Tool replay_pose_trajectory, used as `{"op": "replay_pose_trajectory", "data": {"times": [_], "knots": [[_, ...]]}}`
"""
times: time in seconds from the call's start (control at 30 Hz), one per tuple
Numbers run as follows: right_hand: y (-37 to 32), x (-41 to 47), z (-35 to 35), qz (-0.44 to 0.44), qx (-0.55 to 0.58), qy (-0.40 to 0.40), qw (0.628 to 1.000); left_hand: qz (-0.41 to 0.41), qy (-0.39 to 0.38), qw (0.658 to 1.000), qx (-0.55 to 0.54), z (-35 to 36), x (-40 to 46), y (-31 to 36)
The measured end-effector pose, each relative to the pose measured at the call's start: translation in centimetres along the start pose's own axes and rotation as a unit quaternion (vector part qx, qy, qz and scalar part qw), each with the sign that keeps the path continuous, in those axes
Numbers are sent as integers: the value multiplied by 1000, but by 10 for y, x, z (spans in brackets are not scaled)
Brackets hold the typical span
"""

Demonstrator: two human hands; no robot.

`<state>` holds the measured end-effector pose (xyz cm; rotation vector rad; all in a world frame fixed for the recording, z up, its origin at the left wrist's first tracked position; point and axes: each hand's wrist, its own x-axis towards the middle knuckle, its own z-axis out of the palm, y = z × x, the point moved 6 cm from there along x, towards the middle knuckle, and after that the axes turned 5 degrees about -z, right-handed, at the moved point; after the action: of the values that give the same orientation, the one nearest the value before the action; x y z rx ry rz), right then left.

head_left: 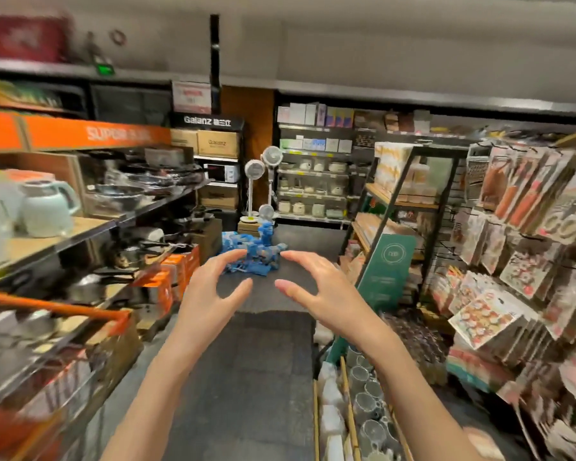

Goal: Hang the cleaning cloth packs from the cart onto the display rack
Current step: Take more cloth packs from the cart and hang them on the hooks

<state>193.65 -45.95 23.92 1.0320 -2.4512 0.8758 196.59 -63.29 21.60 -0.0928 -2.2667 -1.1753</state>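
My left hand (210,294) and my right hand (323,287) are raised side by side in mid-air over the aisle, fingers spread and loosely curved, holding nothing. The shopping cart (57,334), with an orange handle bar, stands at the lower left and is blurred; its contents cannot be made out. The display rack (526,254) on the right carries hanging packs with red and white patterns (482,314) on its hooks. Both hands are apart from the cart and from the rack.
Shelves with pans and kettles (47,207) line the left side. A pile of blue items (253,254) lies on the floor ahead. A green sign (386,271) leans on a black shelf frame. Glass mugs (363,394) stand low on the right. Grey floor runs down the middle.
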Motion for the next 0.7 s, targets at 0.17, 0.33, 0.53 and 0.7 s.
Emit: {"op": "replay_pose_trajectory", "data": {"times": [0.17, 0.33, 0.53, 0.7], "knots": [[-50, 47, 65, -60, 56, -30, 996, -36, 59, 997, 44, -80, -8, -47], [-112, 84, 148, -109, 107, -68, 986, -70, 126, 985, 97, -167, -34, -93], [-194, 118, 255, -135, 166, -115, 970, -147, 166, 960, 169, -271, -71, -174], [-250, 138, 333, -146, 195, -149, 958, -189, 213, 936, 206, -351, -98, -228]]}}
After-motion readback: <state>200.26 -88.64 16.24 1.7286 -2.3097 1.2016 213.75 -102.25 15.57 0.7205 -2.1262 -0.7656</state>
